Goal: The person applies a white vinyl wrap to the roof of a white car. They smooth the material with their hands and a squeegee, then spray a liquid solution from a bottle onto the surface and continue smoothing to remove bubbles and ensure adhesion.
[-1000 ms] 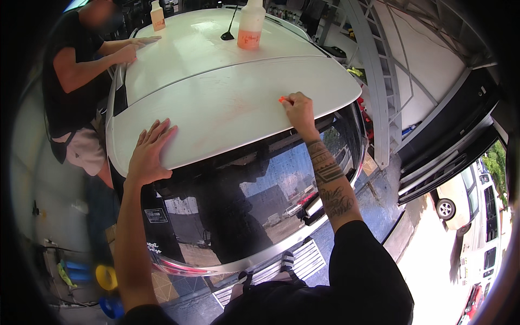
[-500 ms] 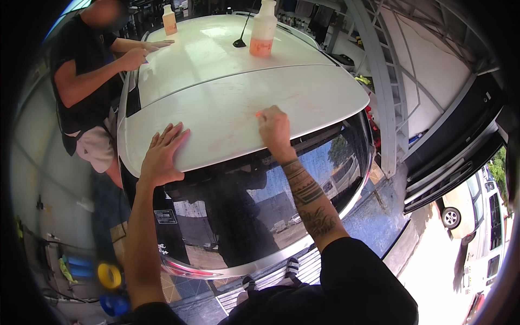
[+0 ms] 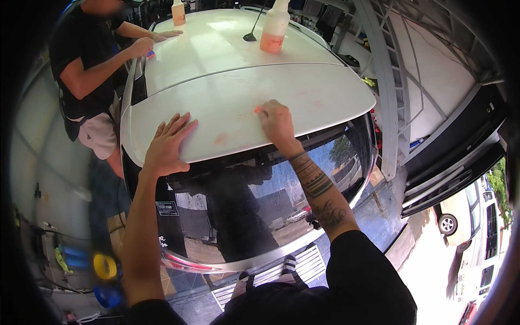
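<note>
My left hand (image 3: 169,147) rests with spread fingers on the rear left edge of a white car roof (image 3: 238,97), thumb near the rear window. To its right, my right hand (image 3: 276,123) is closed, its fingertips pinching a small orange piece (image 3: 257,109) against the painted panel. Most of that piece is hidden by the fingers, so its kind cannot be told. Faint orange-red smears (image 3: 221,138) mark the paint between my hands and right of my right hand. Below both forearms lies the dark, wet-speckled rear window (image 3: 233,211).
A spray bottle (image 3: 272,40) of orange liquid stands on the roof beside a black antenna (image 3: 249,37); another bottle (image 3: 179,15) stands farther off. At the left side a person (image 3: 86,65) works on the roof with a blue-and-red piece. A grey ladder (image 3: 387,103) rises on the right.
My right hand, still pinching the orange piece, has shifted slightly left over the panel. The whole view has moved a little. The other person's blue-and-red piece shows more now.
</note>
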